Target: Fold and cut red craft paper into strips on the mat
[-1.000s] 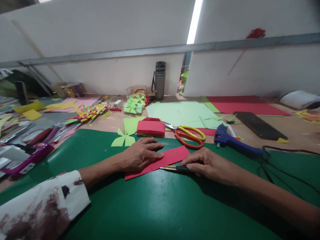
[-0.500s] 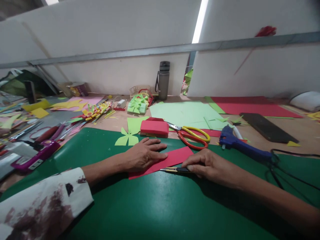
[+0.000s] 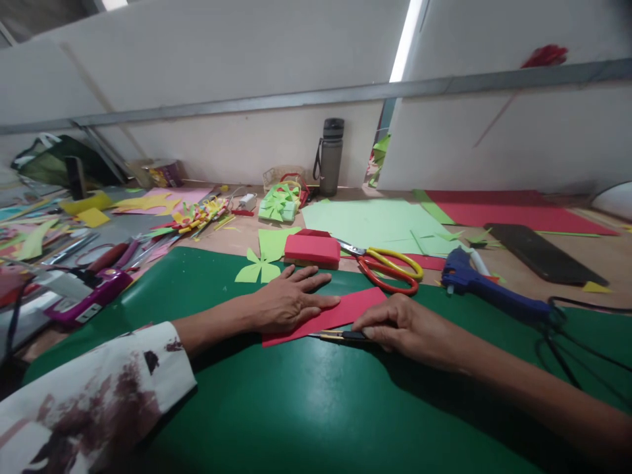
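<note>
left hand flat, grip slack, on red paper strip | right hand: grip round slim knife | glossy green mat

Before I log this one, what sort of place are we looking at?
Probably a paper-craft workbench: there are scissors, a blue glue gun and a cut-out green paper flower on it.

I see paper strip plain red, mat deep green. Cutter black and yellow. Scissors: one handle yellow, other orange-red. Glue gun dark blue. Sleeve white, blotched maroon and black. Large sheet pale mint. Worktop tan. Bottle grey.
</note>
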Available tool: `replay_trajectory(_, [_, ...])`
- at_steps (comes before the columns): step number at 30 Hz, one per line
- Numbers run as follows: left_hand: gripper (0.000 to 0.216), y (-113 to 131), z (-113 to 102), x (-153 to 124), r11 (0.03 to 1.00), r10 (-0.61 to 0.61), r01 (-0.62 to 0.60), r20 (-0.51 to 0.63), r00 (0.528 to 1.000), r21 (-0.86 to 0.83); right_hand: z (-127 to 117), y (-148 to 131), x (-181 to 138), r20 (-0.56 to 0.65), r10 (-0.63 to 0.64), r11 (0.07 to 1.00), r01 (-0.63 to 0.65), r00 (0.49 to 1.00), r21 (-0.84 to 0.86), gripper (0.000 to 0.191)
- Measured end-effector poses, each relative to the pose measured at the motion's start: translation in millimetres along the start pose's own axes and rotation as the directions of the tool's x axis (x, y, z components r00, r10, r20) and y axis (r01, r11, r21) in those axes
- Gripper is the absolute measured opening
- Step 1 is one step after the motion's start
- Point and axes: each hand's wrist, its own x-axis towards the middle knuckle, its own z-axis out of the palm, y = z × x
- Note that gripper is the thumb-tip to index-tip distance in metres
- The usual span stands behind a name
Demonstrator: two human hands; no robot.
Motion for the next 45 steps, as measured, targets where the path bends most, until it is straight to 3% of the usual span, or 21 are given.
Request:
replay_trajectory(39, [0.041, 6, -10, -1, 1.0, -0.016, 0.016, 0.04, 0.999, 0.018, 33, -25, 31, 0.053, -0.118, 0.992, 0.12, 0.992, -0.036, 0.019])
replay_trajectory(45, [0.041, 9, -13, -2, 0.999, -0.014, 0.012, 0.043, 0.999, 0.039, 41, -31, 29, 0.091, -0.105, 0.994, 0.103, 0.99, 0.029, 0.019])
